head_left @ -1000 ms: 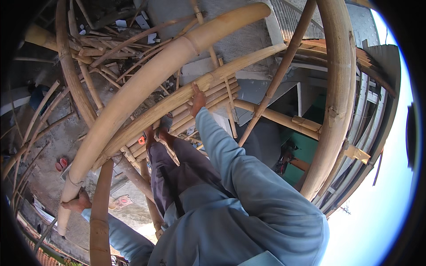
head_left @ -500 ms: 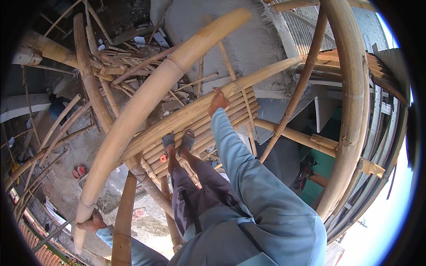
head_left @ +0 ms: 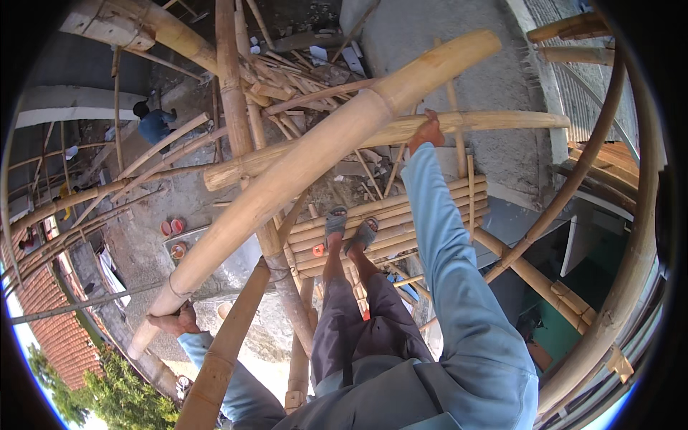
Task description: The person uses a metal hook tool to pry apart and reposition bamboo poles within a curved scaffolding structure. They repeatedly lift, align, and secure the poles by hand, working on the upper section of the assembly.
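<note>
Thick bamboo pole [head_left: 308, 183] gripped near lower end by left hand [head_left: 174, 322]. Horizontal bamboo pole [head_left: 473, 123] grasped by right hand [head_left: 428, 132], fingers closed. Feet planted on bamboo platform [head_left: 430, 211].

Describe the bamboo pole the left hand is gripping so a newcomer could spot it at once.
Start at the platform of bamboo poles under the sandalled feet. Crossing diagonally above it is the thick pole, running from the left hand at lower left up toward the upper right. It is far fatter and paler than the thin poles around it.

hands [head_left: 172, 321]: 2 | sandals [head_left: 335, 221]: 2 | red bowls [head_left: 172, 228]: 3 | distant person [head_left: 152, 123]: 1
</note>
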Motion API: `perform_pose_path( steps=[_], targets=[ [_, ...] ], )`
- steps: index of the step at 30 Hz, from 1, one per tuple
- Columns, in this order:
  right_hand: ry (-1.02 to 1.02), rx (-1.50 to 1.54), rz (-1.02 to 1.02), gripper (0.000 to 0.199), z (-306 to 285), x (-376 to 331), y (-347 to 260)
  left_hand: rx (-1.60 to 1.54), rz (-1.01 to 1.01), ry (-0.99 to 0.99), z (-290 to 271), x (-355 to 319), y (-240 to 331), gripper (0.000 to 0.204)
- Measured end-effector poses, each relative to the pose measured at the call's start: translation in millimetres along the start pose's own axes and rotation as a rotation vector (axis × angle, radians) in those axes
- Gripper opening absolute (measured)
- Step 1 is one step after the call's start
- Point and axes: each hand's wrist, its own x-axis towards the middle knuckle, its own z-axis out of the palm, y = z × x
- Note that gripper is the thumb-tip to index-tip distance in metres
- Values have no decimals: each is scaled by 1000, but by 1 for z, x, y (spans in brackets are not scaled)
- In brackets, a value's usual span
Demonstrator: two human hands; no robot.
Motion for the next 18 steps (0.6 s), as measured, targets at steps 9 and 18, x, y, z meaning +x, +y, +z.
perform_pose_path(
  steps=[9,18],
  targets=[
    [-225,126,22,41,38,12,9,40,0,-15,25,-21,-14,97],
    [-547,50,188,41,-76,90,11,131,-86,-45,22,-8,-26,102]
  ],
)
